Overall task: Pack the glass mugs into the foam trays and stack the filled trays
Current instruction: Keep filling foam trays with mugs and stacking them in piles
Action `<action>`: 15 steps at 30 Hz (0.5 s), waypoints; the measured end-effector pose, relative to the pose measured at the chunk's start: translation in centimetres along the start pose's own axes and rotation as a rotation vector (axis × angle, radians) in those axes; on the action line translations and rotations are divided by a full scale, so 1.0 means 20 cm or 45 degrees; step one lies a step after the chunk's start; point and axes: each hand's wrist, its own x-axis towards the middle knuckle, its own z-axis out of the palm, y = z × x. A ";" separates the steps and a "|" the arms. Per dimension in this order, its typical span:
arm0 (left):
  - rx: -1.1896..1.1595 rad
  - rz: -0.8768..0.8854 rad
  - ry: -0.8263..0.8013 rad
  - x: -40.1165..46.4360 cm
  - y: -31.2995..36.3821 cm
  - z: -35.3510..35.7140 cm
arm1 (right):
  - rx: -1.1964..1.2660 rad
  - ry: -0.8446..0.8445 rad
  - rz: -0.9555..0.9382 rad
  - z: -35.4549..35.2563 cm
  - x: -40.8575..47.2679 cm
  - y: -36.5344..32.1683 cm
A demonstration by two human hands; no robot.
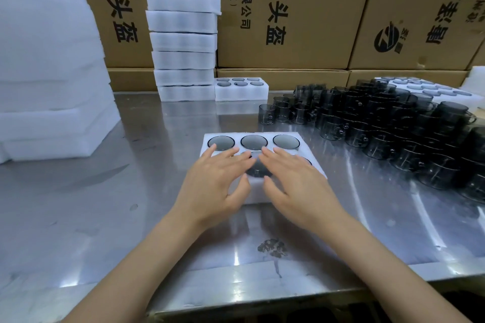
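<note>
Both hands — left hand (217,186), right hand (296,183) — rest flat, fingers straight, on the filled foam tray (262,193); loose glass mugs (393,123) crowd the tabletop (105,204) at two o'clock.

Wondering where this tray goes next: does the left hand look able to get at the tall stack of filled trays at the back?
Probably yes. The left hand lies flat on the tray, holding nothing, and bare table lies between it and the stack. The top looks like a stretch.

White foam tray (210,151), smoky mugs (286,141) seated
</note>
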 end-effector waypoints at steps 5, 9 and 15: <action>0.075 0.043 -0.051 0.00 -0.01 0.00 | -0.141 -0.080 -0.006 0.02 -0.02 0.00; 0.093 0.036 -0.081 -0.01 0.00 0.00 | -0.160 -0.114 -0.009 0.01 -0.01 -0.01; 0.092 0.058 -0.063 -0.06 -0.02 0.02 | 0.314 0.026 0.006 -0.04 0.04 0.07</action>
